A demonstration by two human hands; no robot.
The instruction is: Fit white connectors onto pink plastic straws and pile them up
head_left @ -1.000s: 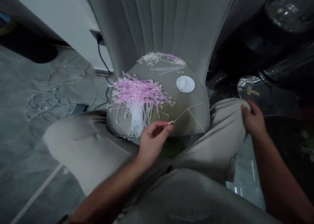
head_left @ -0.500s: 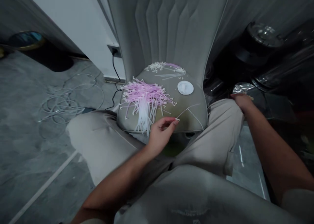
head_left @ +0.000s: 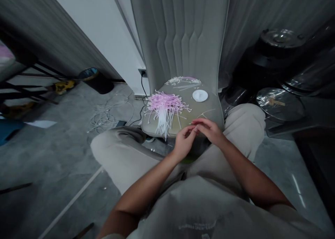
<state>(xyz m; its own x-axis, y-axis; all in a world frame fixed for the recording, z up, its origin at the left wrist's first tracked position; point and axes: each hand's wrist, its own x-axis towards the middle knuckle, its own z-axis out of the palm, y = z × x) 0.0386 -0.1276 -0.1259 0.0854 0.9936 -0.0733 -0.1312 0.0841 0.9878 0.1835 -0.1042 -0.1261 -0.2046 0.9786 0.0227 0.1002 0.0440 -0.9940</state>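
Note:
My left hand [head_left: 184,141] and my right hand [head_left: 209,128] meet at the front edge of a grey chair seat [head_left: 209,118], fingertips pinched together on a thin white plastic strip [head_left: 206,112] that runs back over the seat. A heap of pink and white strips [head_left: 164,108] lies on the seat just left of my hands. A round white lid [head_left: 200,95] rests further back, and a small pile of short white bits [head_left: 180,80] lies against the chair back.
My knees in beige trousers flank the seat. Coiled white cable [head_left: 107,115] and a black lead lie on the grey floor at left. Dark pots with glass lids [head_left: 278,102] stand at right. A dark round bin [head_left: 94,79] sits by the wall.
My right hand left my right knee and came over to meet my left hand at the strip. The view has pulled back and tilted up.

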